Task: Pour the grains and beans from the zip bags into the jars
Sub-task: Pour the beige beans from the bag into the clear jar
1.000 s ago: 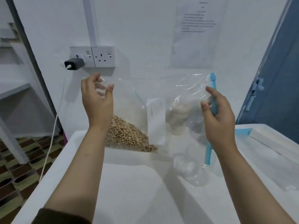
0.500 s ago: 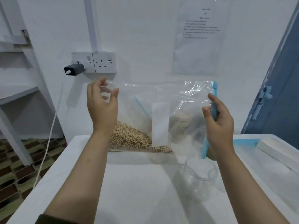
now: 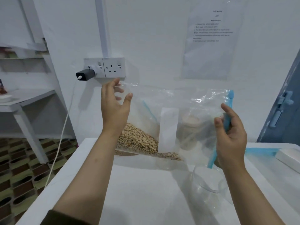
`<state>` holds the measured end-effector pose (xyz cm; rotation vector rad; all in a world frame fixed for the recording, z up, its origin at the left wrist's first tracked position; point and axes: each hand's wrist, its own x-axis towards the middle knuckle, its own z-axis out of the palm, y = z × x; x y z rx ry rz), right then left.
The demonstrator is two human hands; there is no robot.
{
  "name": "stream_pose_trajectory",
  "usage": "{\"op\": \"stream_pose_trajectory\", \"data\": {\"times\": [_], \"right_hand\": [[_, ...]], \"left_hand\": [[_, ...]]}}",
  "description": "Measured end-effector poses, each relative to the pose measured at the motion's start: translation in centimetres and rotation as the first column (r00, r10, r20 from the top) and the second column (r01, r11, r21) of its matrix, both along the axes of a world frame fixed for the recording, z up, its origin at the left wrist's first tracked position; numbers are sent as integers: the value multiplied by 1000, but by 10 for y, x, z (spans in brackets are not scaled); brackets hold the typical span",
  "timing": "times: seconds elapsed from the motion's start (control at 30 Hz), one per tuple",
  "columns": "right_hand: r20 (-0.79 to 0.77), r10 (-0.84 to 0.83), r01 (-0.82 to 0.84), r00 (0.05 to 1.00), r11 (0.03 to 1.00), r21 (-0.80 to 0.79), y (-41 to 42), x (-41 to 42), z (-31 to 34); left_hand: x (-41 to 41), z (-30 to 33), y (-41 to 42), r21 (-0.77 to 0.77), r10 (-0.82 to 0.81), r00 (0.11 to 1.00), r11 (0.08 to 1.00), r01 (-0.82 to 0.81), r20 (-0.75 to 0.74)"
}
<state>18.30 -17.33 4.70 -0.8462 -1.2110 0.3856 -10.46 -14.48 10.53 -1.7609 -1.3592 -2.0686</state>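
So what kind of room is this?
Probably a plain back room used as a workspace: a white table, a wall socket with a charger, a printed instruction sheet and metal shelves.

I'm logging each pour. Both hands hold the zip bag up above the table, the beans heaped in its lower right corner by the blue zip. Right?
Not quite. The head view shows the beans heaped in the lower left corner of the zip bag, below the left hand, away from the blue zip that the right hand pinches. The rest is right.

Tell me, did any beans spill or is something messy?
No spill shows. The beans sit heaped in one lower corner of the bag, which both hands hold up sideways. The jar below is empty.
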Motion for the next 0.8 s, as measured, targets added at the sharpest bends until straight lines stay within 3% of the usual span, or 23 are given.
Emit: {"op": "stream_pose_trajectory", "data": {"times": [0.8], "right_hand": [[-9,-30,30,999,997,-68,-16,12,-19]], "left_hand": [[15,10,-10,24,-24,998,999,25,-60]]}}
